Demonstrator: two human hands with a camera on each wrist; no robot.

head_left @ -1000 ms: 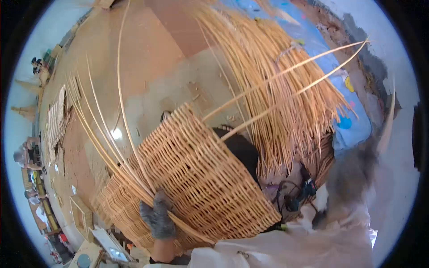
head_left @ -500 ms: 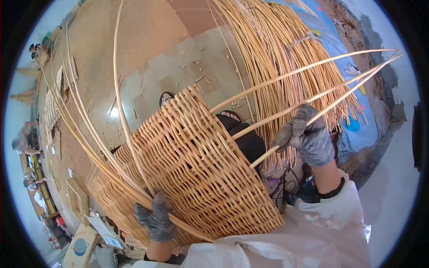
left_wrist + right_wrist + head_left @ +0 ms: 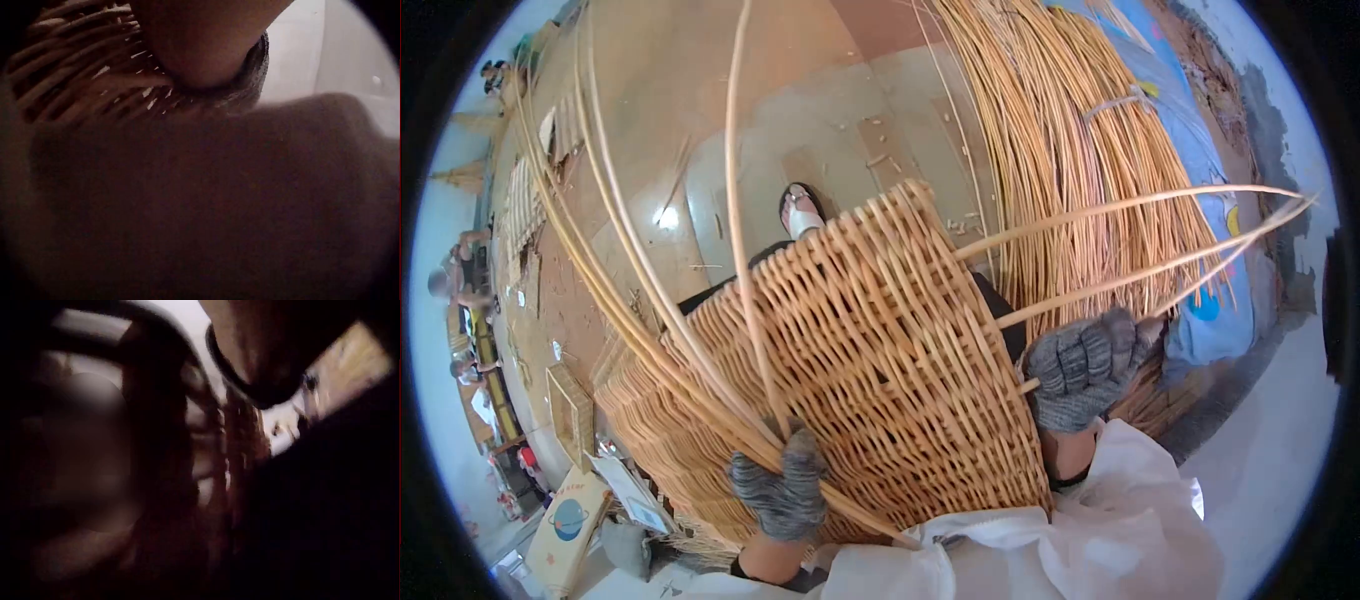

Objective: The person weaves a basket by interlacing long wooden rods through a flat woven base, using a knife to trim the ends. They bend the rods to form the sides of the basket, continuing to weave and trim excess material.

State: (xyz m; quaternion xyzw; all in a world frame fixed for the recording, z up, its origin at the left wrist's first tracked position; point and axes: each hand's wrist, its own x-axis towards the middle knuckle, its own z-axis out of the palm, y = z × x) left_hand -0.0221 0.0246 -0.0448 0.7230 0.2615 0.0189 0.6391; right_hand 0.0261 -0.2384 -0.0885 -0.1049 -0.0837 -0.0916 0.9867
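Note:
A woven wicker panel (image 3: 900, 350) lies slanted across the person's lap, with long rods standing out from its left and right sides. The gloved left hand (image 3: 785, 490) grips a bunch of long rods (image 3: 690, 395) against the panel's lower part. At the right edge, the gloved right hand (image 3: 1085, 370) has its fingers curled round a rod (image 3: 1185, 290) that sticks out of the weave. Two more protruding rods (image 3: 1100, 285) run above that hand, their tips meeting at far right. The left wrist view shows dim weave (image 3: 69, 62); the right wrist view is mostly dark.
A big bundle of loose rods (image 3: 1070, 150) lies on the floor at upper right, beside a blue sheet (image 3: 1180, 130). One sandalled foot (image 3: 802, 210) shows beyond the panel. Cut scraps lie on the tiles. Frames and a board with a planet picture (image 3: 565, 530) stand at lower left.
The right hand, a blur at far right at first, came to a protruding rod and then moved down toward the panel's edge along it. The panel shifted rightward in view; the left hand kept its grip.

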